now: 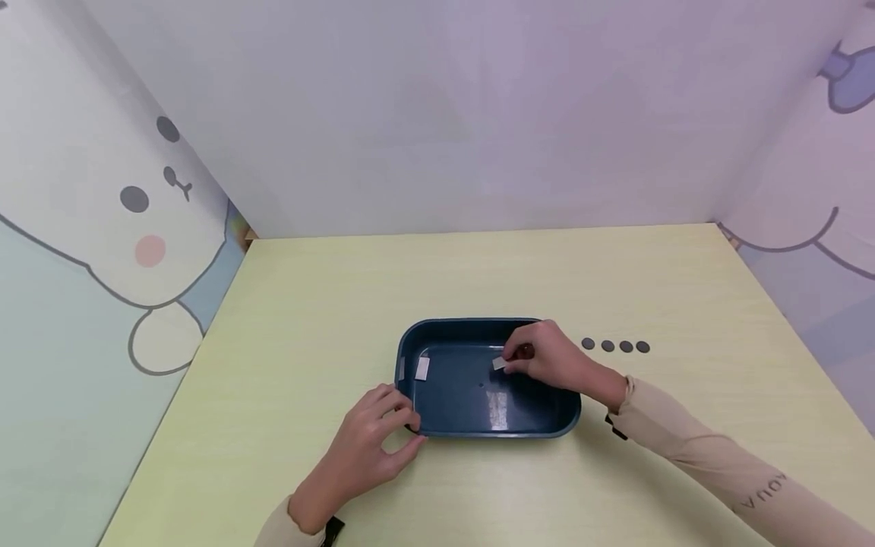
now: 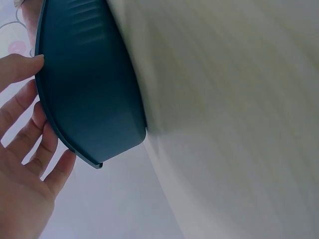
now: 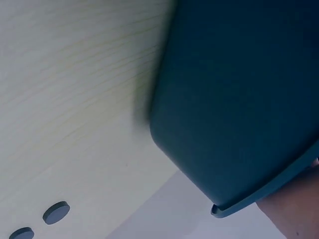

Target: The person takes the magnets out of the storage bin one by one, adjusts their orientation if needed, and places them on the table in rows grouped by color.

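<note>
- Left hand (image 1: 374,442), at the tray's near left corner: thumb against the outer face, fingers bent over the rim, so clamped on that corner. Judged to be a steadying hold, since the other hand works inside.
- Blue tray (image 1: 472,435), one, oblong, rounded corners: upright on the pale wood surface (image 1: 314,319), about midway between its left and right edges and well short of the far edge. Probably set centrally so both hands can get at it.
- White piece (image 1: 422,368), one, small and oblong: inside the tray, flat on the floor, near the left wall. A pale strip shows on that wall beside it; whether piece or reflection, cannot tell.
- Pale piece (image 1: 499,364), one, small: at the right hand's fingertips, over the tray floor, right of centre. Contact with the floor cannot be told.
- Right hand (image 1: 550,355), reaching in over the tray's right side: thumb and fingers together, pinched on the pale piece; a fingertip hold that seems suited to so small an item.
- Dark discs (image 1: 608,346), four: on the surface, spaced in a row roughly parallel to its far edge, just beyond the tray's far right corner. The even row looks deliberate, perhaps for picking singly.
</note>
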`<state>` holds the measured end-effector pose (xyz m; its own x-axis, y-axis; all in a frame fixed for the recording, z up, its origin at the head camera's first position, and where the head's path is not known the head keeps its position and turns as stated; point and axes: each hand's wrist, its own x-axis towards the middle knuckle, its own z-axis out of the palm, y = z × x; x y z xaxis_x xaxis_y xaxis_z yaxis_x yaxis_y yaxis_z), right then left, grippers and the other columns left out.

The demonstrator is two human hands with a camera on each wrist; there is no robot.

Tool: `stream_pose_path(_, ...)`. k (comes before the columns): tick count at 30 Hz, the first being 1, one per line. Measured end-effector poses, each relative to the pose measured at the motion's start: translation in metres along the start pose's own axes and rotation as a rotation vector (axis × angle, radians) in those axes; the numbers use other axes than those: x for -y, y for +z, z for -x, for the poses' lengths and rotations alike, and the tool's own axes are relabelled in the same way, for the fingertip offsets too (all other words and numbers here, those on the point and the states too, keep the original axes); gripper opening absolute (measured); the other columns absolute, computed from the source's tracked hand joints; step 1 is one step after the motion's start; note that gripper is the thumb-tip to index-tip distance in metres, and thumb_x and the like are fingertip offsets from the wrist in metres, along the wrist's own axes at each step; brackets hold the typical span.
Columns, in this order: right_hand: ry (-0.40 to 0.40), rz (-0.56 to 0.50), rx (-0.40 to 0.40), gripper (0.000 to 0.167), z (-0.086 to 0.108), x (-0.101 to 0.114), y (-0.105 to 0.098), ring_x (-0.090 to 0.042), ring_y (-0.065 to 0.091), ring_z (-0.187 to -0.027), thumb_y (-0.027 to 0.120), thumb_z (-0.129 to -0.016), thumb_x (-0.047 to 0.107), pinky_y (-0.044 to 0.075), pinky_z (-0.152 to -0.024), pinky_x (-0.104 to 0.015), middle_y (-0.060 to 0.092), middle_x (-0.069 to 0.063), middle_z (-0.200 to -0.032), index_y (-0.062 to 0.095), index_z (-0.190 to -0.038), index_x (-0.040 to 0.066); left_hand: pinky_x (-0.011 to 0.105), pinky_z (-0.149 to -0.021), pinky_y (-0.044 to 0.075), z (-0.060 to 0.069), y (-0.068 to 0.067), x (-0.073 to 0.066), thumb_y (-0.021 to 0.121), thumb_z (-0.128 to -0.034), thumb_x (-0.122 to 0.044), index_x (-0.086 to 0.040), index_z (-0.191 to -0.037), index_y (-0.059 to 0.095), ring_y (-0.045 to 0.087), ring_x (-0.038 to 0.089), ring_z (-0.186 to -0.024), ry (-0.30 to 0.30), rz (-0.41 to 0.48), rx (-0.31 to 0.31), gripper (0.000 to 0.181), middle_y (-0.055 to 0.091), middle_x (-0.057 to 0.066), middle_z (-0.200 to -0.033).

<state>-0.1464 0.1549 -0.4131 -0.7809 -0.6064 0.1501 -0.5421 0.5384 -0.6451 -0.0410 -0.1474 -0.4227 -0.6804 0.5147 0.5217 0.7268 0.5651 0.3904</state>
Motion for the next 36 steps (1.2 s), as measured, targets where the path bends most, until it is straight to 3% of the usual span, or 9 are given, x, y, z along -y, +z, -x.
stream_pose_path(8,-0.018,-0.072,-0.091,0.014,0.008,0.007,-0.007,-0.006,0.056,-0.067,0.081,-0.072,0.009,0.049,-0.059,-0.023,0.067,0.007,-0.081,0.074,-0.082,0.014,0.028,-0.076,0.046,0.0,0.0,-0.001,0.08,-0.0687,-0.014,-0.02,-0.077,0.063,0.05,0.011,-0.083,-0.011,-0.004,0.004,0.02,0.055,-0.01,-0.084)
stream_pose_path(17,0.012,-0.138,-0.123,0.014,0.019,0.011,-0.015,-0.005,0.061,-0.069,0.08,-0.072,0.01,0.053,-0.063,-0.024,0.068,0.008,-0.084,0.074,-0.084,0.015,0.028,-0.076,0.045,-0.001,0.0,-0.002,0.08,-0.0678,-0.013,-0.02,-0.076,0.063,0.05,0.011,-0.083,0.006,-0.011,0.0,0.02,0.054,-0.009,-0.083)
stream_pose_path(24,0.061,-0.248,-0.147,0.014,0.03,0.013,-0.02,-0.009,0.063,-0.069,0.079,-0.074,0.012,0.053,-0.064,-0.025,0.068,0.006,-0.087,0.073,-0.087,0.016,0.027,-0.075,0.046,0.0,0.002,-0.001,0.08,-0.0684,-0.014,-0.02,-0.077,0.063,0.05,0.011,-0.083,0.005,-0.006,-0.004,0.02,0.055,-0.01,-0.083)
stream_pose_path(31,0.104,-0.396,-0.2,0.017,0.038,0.018,-0.024,-0.014,0.064,-0.07,0.079,-0.075,0.013,0.053,-0.064,-0.025,0.07,0.0,-0.09,0.074,-0.091,0.013,0.024,-0.072,0.045,0.001,0.0,-0.005,0.081,-0.0679,-0.017,-0.021,-0.076,0.064,0.048,0.006,-0.084,-0.056,-0.028,0.016,0.02,0.054,-0.013,-0.084)
stream_pose_path(36,0.078,-0.442,-0.244,0.018,0.045,0.019,-0.028,-0.016,0.064,-0.071,0.078,-0.074,0.004,0.053,-0.065,-0.027,0.07,-0.004,-0.09,0.073,-0.091,0.009,0.023,-0.072,0.045,0.0,0.0,-0.004,0.081,-0.0687,-0.018,-0.021,-0.076,0.064,0.047,0.005,-0.084,-0.068,-0.031,0.019,0.019,0.053,-0.014,-0.083)
